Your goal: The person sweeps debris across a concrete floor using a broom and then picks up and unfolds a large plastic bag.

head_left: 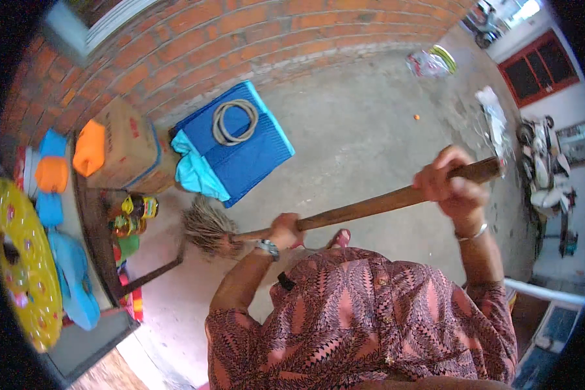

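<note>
A string mop with a thick wooden handle point(364, 207) lies slantwise across the view in front of me. Its shaggy grey-brown strands point(206, 226) are at the left end, close to a dark-framed table. My left hand point(285, 232) is closed round the handle just above the strands, with a watch on that wrist. Near the handle's other end my right hand point(452, 185) grips it, slightly smeared by motion; a light bracelet is on that wrist. The handle's tip point(494, 168) sticks out past the right hand.
A folded blue mat point(253, 153) lies by the brick wall, bearing a coiled hose point(216, 123) and a turquoise cloth point(200, 170). On the left are a cardboard box point(127, 140), jars point(140, 207) and a yellow inflatable ring point(26, 260). A scooter point(543, 162) stands far right.
</note>
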Demonstrator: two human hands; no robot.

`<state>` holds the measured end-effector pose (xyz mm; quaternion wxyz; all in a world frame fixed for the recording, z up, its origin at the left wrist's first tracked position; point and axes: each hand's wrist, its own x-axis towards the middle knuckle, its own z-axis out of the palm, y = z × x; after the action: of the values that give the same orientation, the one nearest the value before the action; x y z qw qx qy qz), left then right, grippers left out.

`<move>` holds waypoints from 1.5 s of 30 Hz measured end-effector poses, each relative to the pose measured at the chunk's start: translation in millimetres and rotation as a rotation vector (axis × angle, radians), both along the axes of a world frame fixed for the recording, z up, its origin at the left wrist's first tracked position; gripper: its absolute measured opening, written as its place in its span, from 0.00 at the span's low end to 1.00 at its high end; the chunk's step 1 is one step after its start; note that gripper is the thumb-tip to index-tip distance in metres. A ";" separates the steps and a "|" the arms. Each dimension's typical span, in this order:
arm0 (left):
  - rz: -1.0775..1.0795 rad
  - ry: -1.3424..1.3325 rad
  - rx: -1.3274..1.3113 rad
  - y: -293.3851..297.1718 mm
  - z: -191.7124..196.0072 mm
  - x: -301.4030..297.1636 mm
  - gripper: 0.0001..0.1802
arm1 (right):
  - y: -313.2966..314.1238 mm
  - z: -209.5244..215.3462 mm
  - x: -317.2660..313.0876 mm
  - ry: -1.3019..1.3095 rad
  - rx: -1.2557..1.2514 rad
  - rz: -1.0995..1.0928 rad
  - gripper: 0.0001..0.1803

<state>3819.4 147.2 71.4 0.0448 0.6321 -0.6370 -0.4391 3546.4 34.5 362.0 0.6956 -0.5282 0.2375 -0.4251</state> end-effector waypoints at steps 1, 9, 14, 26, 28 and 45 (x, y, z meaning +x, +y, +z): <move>-0.127 0.005 0.029 -15.4 2.2 -28.4 0.12 | -4.4 18.1 -17.8 0.010 -0.023 -0.024 0.21; -0.411 0.539 -0.355 -92.6 55.9 -257.0 0.06 | 28.6 123.5 -155.8 0.183 -0.446 -0.434 0.20; -0.610 0.607 -0.444 -142.2 55.2 -383.8 0.05 | 74.6 120.4 -222.7 0.246 -0.587 -0.552 0.19; -0.797 0.462 -0.503 -228.3 90.8 -479.5 0.10 | 85.4 104.4 -382.0 0.145 -0.631 -0.457 0.15; -0.755 0.393 -0.497 -245.2 75.2 -467.9 0.09 | 73.1 85.9 -389.1 0.070 -0.461 -0.686 0.14; -0.948 0.217 -0.048 -451.3 20.0 -492.6 0.06 | -216.8 52.7 -431.7 0.072 -0.210 -0.913 0.19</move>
<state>3326.7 -304.1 91.3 -0.0793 0.2215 -0.8564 -0.4596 3114.7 -182.3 414.7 0.3713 -0.4517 0.4253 -0.6908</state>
